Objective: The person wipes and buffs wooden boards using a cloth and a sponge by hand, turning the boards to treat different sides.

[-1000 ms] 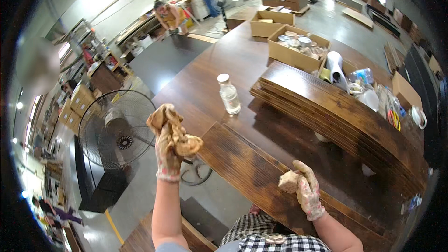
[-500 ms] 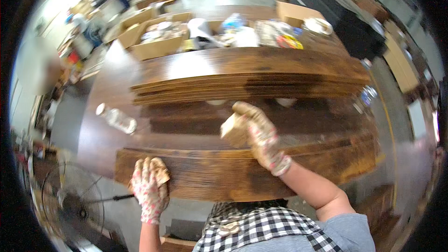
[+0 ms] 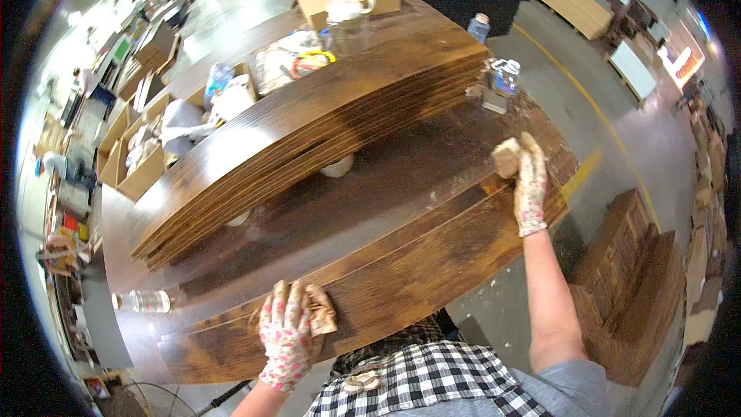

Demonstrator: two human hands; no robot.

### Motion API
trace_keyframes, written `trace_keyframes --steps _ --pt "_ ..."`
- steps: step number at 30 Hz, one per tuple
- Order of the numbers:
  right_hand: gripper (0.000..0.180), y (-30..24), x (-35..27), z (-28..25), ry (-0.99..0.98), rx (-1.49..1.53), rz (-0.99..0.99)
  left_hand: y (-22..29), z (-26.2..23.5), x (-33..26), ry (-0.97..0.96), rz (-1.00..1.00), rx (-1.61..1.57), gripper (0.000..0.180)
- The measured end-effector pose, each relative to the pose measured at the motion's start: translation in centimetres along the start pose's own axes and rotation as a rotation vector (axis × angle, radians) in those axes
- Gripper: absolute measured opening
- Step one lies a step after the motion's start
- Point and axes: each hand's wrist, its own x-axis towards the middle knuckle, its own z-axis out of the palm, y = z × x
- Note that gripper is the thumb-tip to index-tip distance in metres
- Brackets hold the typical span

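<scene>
We're wiping the dark board [image 3: 401, 262] lying nearest us on the bench: left hand [image 3: 287, 333] flat, pressing a brown rag [image 3: 320, 310]; right hand [image 3: 529, 185] closed around a sanding block [image 3: 506, 157] at the far end. Next, probably long even strokes along the grain.

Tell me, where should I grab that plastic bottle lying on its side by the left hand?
Probably around its middle, coming from above. The plastic bottle lies flat on the dark table, so its round body faces up with bare table around it. The cap end is small. The left hand rests on a rag nearby, the easiest hand to use.
</scene>
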Motion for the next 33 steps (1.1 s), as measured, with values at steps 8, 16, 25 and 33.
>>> trace_keyframes --steps 8,16,25,33 --pt "0.037 -1.0 0.1 0.9 -0.087 -0.059 0.096 15.9 -0.8 19.1 0.024 0.438 -0.638 0.06" --pt "0.038 -0.7 0.1 1.2 -0.089 0.042 0.065 10.6 -2.3 12.0 -0.067 0.534 -0.252 0.045" --pt "0.035 1.7 1.7 -0.6 0.001 0.142 0.019 16.4 -0.7 19.5 -0.043 0.813 -0.404 0.052" --pt "0.035 -1.3 -3.9 -14.4 0.516 0.425 0.134 15.5 -1.4 19.4 -0.098 0.525 -0.221 0.092"
